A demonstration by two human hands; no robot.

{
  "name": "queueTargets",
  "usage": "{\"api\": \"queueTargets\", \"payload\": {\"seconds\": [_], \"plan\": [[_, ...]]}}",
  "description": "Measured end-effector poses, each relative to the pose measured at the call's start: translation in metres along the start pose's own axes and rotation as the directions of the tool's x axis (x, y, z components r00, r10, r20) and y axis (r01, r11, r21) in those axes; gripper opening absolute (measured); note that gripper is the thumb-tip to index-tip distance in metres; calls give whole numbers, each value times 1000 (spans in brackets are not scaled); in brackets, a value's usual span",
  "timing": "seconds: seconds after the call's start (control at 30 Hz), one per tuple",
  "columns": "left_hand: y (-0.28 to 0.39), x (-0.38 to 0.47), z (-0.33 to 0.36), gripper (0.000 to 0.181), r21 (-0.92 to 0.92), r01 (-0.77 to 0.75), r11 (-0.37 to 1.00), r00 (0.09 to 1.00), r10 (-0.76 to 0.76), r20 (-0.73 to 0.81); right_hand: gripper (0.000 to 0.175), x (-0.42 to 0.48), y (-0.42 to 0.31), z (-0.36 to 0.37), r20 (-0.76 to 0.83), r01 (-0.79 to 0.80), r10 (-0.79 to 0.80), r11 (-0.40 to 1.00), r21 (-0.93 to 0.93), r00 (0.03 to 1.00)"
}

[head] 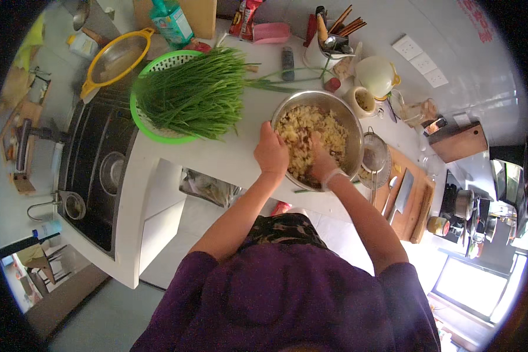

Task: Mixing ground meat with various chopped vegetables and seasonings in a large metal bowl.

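Observation:
A large stainless steel bowl [355, 132] on the white counter holds a crumbly yellow food mixture [308, 115] with darker bits in it. My left hand [271, 148] grips the bowl's left rim. Down in the mixture is my right hand [323, 163], which seems to wear a clear plastic glove; it is blurred, and its fingertips are partly buried, so whether they close on any food cannot be told. Left of the bowl, a green plastic colander [135, 115] is heaped with long green chives or similar leaves [193, 94].
To the right, a fine-mesh strainer [374, 154] rests on a plate beside a wooden cutting board [411, 211] with a cleaver [402, 193] and spoon [391, 184]. Behind stand a utensil holder [319, 57] and a small beige jar [361, 102]. A black sink [94, 176] lies left.

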State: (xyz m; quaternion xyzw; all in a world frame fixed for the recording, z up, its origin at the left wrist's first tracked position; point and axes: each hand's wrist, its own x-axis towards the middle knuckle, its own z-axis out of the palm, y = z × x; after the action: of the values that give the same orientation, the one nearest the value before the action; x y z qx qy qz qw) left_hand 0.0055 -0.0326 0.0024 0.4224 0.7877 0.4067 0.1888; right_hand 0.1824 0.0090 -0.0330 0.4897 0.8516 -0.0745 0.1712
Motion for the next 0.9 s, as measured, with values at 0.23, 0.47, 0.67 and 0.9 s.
{"api": "queueTargets", "payload": {"seconds": [0.23, 0.47, 0.67, 0.9], "plan": [[-11, 1, 4, 31, 31, -64, 997, 995, 66, -75, 56, 9, -26, -32, -159, 50, -34, 994, 98, 987], [-14, 0, 2, 27, 19, -57, 998, 996, 58, -74, 67, -6, -42, -101, 138, 265, -263, 964, 10, 955], [8, -1, -2, 28, 2, -17, 1000, 1000, 17, -22, 31, 54, -10, -45, -198, 312, -246, 825, 471, 949], [-5, -2, -1, 29, 26, 35, 999, 997, -33, -73, 35, 18, -17, -91, 257, -32, 15, 998, 62, 966]]}}
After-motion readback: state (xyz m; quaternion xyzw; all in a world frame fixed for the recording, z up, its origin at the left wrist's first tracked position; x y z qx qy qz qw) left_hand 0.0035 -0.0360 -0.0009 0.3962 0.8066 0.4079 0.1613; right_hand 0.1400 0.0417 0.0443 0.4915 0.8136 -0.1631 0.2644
